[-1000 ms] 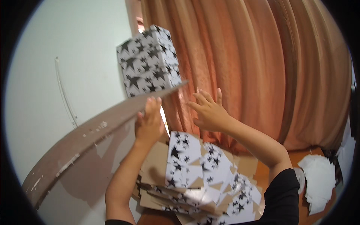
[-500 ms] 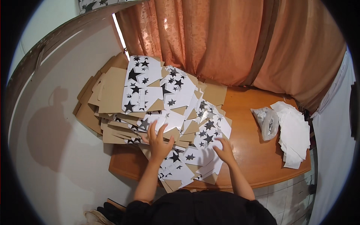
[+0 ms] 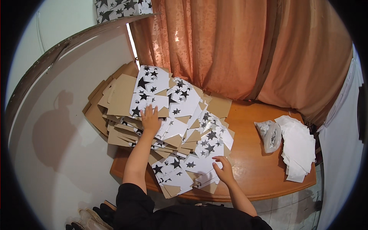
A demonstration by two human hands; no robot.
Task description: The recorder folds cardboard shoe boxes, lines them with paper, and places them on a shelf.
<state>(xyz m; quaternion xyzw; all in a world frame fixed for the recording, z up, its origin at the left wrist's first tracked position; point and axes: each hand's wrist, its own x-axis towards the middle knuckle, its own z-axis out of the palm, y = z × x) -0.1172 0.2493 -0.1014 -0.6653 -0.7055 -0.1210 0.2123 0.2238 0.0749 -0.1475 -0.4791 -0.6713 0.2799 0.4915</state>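
Observation:
A large heap of flat cardboard box blanks (image 3: 180, 132), white with black stars on one face and brown on the other, lies in overlapping stacks. My left hand (image 3: 151, 119) rests on the heap, fingers stretched out, at the lower edge of an upper star-printed blank (image 3: 155, 82). Whether it only touches that blank or lifts its edge, I cannot tell. Above the near right part of the heap is my right hand (image 3: 224, 170), its fingers loosely bent and apart, with nothing held. A near star-printed blank (image 3: 199, 163) lies beside it.
The brown wooden table (image 3: 253, 172) carries a clear plastic bag (image 3: 270, 136) of small items and a stack of white paper sheets (image 3: 299, 149) on the right. Orange curtains (image 3: 230, 46) hang behind. A star-patterned box (image 3: 122, 9) sits on a high ledge at the upper left.
My left hand has moved farther away, up onto the upper blank. My right hand has come slightly nearer to me and left. The view has tilted up a little.

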